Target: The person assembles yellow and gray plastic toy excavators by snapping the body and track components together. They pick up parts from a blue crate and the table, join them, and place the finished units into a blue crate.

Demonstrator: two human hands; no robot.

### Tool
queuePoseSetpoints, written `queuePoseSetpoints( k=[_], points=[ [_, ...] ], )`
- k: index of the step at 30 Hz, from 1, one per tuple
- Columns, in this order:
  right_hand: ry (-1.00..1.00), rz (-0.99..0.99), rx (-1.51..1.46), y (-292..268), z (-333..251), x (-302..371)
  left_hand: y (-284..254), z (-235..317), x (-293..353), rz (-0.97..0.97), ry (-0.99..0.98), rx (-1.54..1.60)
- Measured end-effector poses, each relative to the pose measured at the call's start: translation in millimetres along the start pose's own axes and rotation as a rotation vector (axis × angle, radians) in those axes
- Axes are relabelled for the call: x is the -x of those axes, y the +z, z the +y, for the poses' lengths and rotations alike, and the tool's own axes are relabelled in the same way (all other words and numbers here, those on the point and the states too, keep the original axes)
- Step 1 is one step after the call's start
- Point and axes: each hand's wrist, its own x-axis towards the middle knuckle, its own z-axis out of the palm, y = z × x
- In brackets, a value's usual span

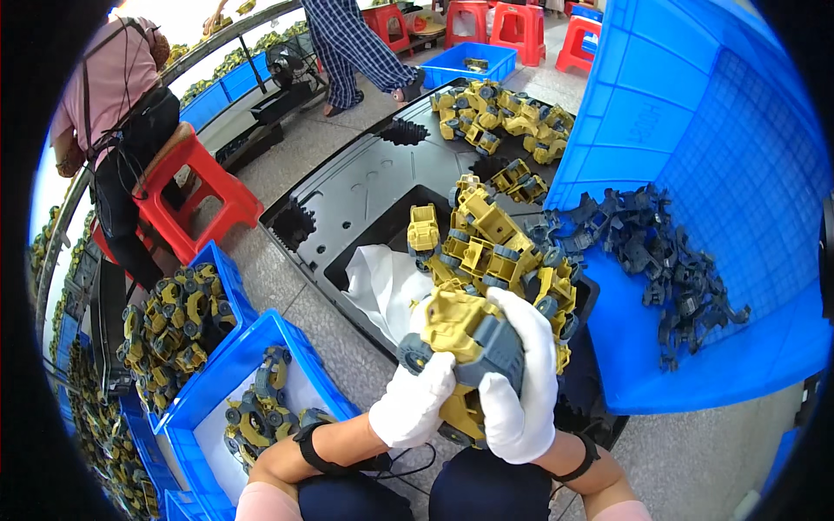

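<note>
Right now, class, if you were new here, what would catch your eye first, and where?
Probably the yellow-and-gray toy vehicle held in the white-gloved left hand and right hand, just below the center. Next comes the large blue bin filling the right side, dark gray parts heaped inside. A red stool at the upper left stands out.

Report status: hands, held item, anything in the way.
Left hand and right hand gloved, both on a yellow-and-grey toy vehicle. Vehicle held up, partly covered. Heap of similar toys just beyond; nothing seen blocking.
</note>
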Motion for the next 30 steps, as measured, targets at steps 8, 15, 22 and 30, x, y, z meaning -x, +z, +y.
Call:
queuePoseSetpoints(
  k=[8,15,22,30],
  points=[
    [-0.102,-0.104,-0.081,-27,11,-9,-82,25,2,0.049,-0.128,-0.120],
    [0.133,0.762,0.441,-135,144,-37,-228,57,63,0.604,-0.079,-0.560],
    [0.688,0.177,0.590,-158,272,-42,-311,25,202,0.698,-0.611,-1.298],
    [0.758,-0.335,0.752,-155,343,-59,-228,20,171,0.994,-0.688,-1.766]
  ],
)
